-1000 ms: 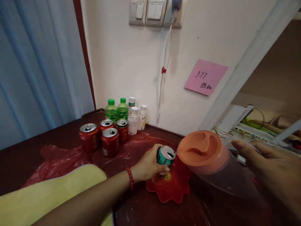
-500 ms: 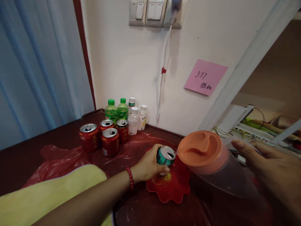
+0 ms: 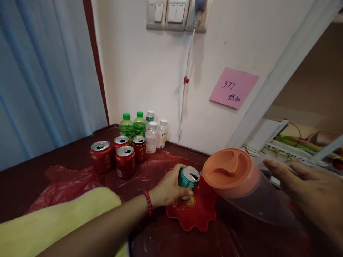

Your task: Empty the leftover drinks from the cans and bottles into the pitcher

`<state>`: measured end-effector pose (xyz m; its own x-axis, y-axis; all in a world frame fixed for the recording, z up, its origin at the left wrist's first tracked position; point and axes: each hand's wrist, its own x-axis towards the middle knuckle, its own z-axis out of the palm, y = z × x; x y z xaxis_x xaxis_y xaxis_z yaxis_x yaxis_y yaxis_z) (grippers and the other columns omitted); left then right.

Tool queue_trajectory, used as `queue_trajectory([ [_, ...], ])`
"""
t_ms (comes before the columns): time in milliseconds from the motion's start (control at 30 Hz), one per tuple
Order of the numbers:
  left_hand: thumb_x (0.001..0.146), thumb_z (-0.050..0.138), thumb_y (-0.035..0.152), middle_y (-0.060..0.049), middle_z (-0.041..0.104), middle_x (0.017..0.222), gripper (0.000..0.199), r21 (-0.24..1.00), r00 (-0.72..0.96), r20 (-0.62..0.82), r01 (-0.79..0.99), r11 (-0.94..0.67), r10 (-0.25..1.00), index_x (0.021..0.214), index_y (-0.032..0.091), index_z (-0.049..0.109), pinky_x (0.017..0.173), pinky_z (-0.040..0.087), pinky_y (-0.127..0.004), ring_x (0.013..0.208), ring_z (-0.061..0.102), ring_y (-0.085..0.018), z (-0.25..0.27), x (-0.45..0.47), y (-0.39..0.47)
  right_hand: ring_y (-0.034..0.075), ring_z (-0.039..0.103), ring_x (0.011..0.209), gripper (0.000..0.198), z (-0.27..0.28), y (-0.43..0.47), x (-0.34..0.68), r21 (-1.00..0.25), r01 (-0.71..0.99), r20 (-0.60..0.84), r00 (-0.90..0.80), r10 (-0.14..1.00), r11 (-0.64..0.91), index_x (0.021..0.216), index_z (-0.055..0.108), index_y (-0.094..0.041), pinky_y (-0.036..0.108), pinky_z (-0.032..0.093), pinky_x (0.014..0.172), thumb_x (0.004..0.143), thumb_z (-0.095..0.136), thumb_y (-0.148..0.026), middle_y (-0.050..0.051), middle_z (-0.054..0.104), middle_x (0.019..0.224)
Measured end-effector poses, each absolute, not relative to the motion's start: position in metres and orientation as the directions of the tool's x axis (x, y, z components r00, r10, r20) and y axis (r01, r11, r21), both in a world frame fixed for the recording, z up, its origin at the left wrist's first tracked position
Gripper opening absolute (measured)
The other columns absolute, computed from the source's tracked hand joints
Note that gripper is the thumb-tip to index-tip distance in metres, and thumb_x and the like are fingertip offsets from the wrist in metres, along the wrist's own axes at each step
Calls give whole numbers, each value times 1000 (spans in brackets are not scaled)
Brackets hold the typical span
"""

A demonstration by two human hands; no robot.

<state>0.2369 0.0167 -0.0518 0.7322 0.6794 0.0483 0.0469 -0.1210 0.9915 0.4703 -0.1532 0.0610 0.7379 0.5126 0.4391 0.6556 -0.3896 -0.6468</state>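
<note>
My left hand [image 3: 168, 187] is wrapped around an opened teal can [image 3: 189, 177] that stands on a red scalloped plate [image 3: 194, 215]. A red bead bracelet sits on that wrist. My right hand [image 3: 308, 194] holds a clear plastic pitcher [image 3: 249, 194] with an orange lid [image 3: 227, 169], tilted so that the lid points toward the can. The lid's edge is just right of the can's top, not touching it.
Several opened red cans [image 3: 125, 161] stand at the back left on a red plastic sheet [image 3: 69, 184]. Behind them are two green bottles [image 3: 133, 125] and small white bottles [image 3: 152, 137] against the wall. A white cable [image 3: 185, 84] hangs down. Clutter lies at the right.
</note>
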Motion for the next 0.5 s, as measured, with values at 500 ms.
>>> queue_trajectory([
  [500, 59, 81, 8, -6, 65, 109, 63, 988, 726, 44, 70, -138, 687, 115, 19, 53, 82, 51, -36, 99, 61, -24, -47, 236, 15, 30, 60, 76, 61, 62, -154, 473, -664, 622, 384, 760, 524, -415, 76, 72, -23, 31, 41, 53, 62, 63, -82, 1, 68, 82],
])
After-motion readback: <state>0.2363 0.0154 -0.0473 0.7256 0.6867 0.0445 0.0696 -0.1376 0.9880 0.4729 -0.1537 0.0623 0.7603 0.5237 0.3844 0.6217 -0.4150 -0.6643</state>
